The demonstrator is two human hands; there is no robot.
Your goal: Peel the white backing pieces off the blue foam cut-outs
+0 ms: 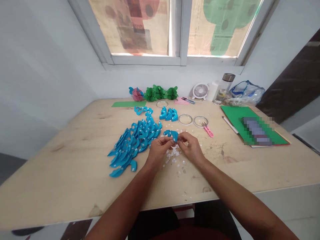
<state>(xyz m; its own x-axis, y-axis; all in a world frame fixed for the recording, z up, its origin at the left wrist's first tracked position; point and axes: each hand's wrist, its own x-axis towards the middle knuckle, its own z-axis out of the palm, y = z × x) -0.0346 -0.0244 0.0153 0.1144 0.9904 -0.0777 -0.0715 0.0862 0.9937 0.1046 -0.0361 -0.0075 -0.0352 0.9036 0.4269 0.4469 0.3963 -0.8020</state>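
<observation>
Both hands meet near the middle of the wooden table, at a curved blue paper piece. My left hand pinches its lower left edge, and my right hand pinches its right side. Small white paper bits lie scattered beneath and between the hands. To the left spreads a large pile of blue curved pieces bearing small white squares. Beyond the hands sit a small blue group and some blue wavy pieces.
Tape rings and pink-handled snips lie right of centre. Along the back stand green paper shapes, a white fan and a bottle. A green sheet with a blurred item lies right, beside a pen.
</observation>
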